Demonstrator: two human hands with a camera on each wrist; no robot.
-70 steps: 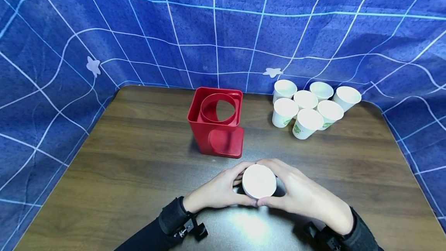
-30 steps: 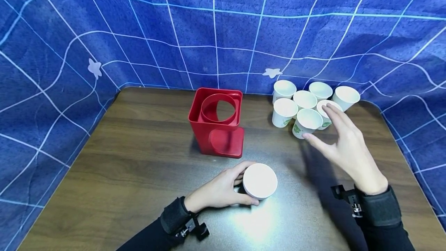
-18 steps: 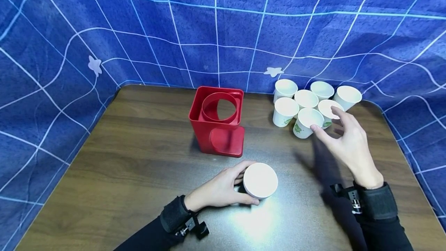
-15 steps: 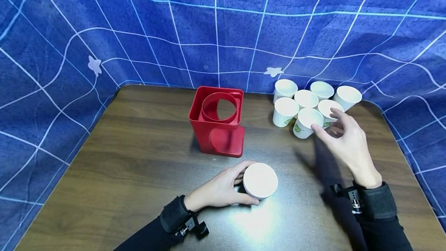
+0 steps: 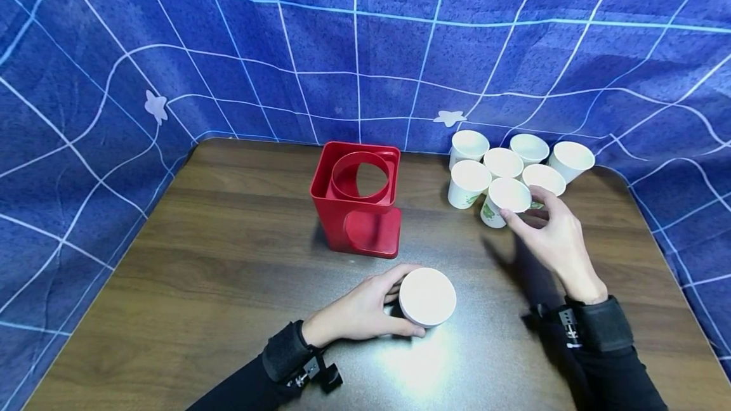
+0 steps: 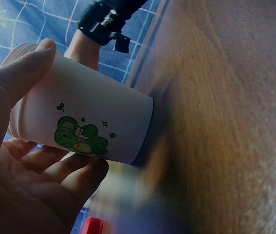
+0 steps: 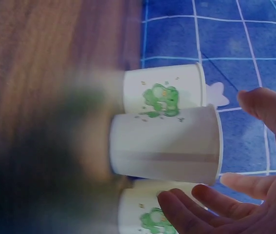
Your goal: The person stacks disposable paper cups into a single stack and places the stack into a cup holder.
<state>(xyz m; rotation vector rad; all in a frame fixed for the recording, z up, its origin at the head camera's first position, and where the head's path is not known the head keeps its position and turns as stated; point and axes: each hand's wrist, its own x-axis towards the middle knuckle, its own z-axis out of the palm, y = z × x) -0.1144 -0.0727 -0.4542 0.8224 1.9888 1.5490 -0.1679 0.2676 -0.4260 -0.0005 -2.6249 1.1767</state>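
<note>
1. Left hand (image 5: 360, 313) grips a paper cup (image 5: 427, 297) standing on the table (image 5: 228, 259), near the red holder (image 5: 356, 198).
2. Right hand (image 5: 551, 233), fingers spread around but not closed on the nearest clustered cup (image 5: 505, 200).

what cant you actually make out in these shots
- Head view: whether the right hand grips the nearest paper cup; the rim hides its fingertips.
- Right wrist view: the cups' bases and the table are blurred, and the lowest cup is cut off by the bottom edge.
- Left wrist view: the held cup rim is hidden behind the left hand; the red holder is a blurred sliver.
</note>
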